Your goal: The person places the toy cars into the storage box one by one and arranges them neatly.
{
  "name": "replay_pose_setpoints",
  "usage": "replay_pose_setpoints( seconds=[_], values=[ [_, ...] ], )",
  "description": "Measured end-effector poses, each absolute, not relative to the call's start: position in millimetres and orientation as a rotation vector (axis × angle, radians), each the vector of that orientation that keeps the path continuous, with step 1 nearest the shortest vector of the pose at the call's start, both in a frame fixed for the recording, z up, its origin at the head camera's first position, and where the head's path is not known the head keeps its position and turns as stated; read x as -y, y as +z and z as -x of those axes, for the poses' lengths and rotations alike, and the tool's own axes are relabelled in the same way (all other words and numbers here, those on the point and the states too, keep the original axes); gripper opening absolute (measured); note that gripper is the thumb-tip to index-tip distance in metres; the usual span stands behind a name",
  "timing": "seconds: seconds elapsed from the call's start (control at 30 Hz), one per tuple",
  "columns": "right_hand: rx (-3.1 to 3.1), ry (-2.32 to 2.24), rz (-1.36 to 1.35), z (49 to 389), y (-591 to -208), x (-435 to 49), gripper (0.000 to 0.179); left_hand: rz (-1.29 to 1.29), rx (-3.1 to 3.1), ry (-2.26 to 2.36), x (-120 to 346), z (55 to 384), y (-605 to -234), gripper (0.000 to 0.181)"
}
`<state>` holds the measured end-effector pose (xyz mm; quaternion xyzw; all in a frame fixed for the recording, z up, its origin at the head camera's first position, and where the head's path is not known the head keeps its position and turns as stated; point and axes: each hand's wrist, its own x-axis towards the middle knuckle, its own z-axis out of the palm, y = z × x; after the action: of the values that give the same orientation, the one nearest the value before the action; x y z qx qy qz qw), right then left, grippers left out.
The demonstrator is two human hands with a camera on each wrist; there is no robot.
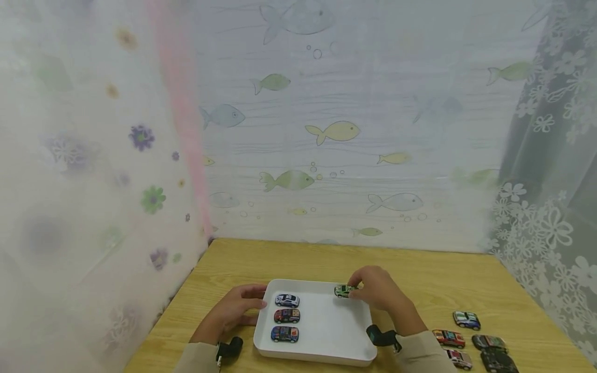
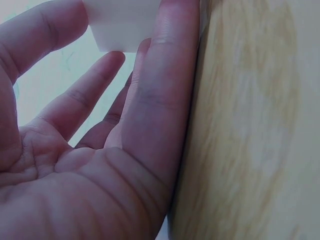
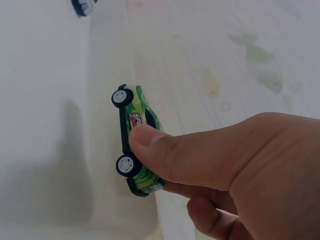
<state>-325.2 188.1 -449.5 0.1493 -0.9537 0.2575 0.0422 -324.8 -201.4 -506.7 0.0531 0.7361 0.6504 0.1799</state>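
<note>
A white rectangular tray (image 1: 326, 331) lies on the wooden table. My left hand (image 1: 238, 305) touches its left wall, thumb tip at the rim and the other fingers stretched out along the outside. In the left wrist view the left hand (image 2: 100, 135) lies side-on against the tabletop, fingertips at the tray wall (image 2: 125, 27). Between thumb and fingers, my right hand (image 3: 220, 165) pinches a green toy car (image 3: 132, 107) close over the tray's far right corner. Three toy cars, one white (image 1: 286, 300), one red (image 1: 286, 316) and one blue (image 1: 285, 334), stand in a column along the tray's left side.
Right of the tray, several more toy cars stand on the table (image 1: 233, 264), among them a green-and-white one (image 1: 466, 319), a red one (image 1: 449, 338) and a black one (image 1: 499, 360). Behind the table hangs a fish-printed curtain (image 1: 345, 166).
</note>
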Motion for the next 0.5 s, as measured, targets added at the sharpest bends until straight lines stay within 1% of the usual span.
replay_pose_setpoints(
  seconds=[0.5],
  values=[
    [2.937,0.895,-0.58,331.9,-459.2,-154.5,0.015,-0.152,-2.079,1.835,200.8,324.2,-505.5,0.062]
  ],
)
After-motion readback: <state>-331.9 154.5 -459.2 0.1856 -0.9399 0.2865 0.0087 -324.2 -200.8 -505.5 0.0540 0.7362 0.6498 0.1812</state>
